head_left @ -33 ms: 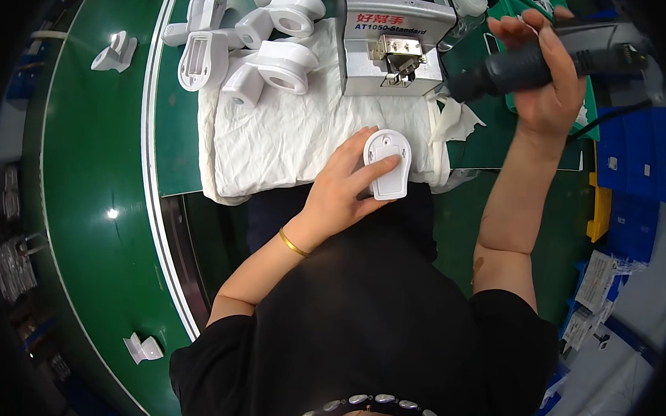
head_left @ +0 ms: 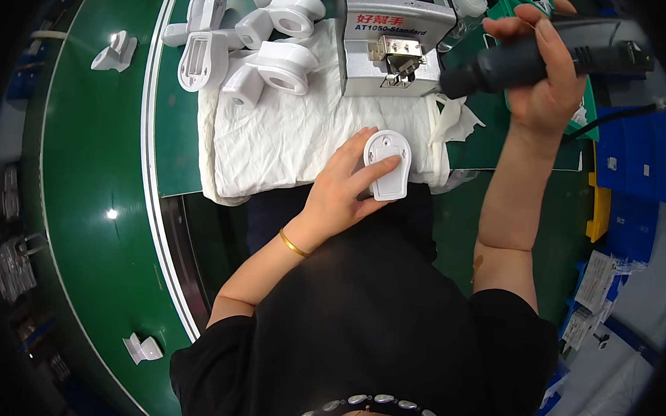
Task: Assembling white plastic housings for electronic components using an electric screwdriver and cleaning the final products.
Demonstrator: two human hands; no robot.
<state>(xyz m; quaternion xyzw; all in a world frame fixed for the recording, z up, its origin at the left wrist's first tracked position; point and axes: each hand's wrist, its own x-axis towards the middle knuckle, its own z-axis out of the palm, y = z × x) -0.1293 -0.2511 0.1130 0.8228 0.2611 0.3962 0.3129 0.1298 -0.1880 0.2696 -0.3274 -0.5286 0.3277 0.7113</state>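
Note:
My left hand (head_left: 337, 193) is closed on a white plastic housing (head_left: 391, 185), held above the near edge of a white cloth (head_left: 276, 145). Its flat, recessed face with small screw holes is turned up, and a finger lies across it. In my right hand (head_left: 546, 87) is a black electric screwdriver (head_left: 495, 69), gripped around its body and held almost level. The front end of the screwdriver points left, close to the right side of a silver screw feeder (head_left: 358, 62). I cannot make out its bit.
Several white plastic parts (head_left: 284, 66) lie piled at the cloth's far left. Across a white rail (head_left: 153, 123), a green conveyor belt (head_left: 85, 195) carries a few more. Green trays (head_left: 594, 109) and blue bins (head_left: 637, 156) stand at right. A crumpled white tissue (head_left: 458, 123) lies beside the feeder.
My right hand has shifted slightly left with the screwdriver, bringing its front end nearer the screw feeder. My left hand and the housing have stayed still.

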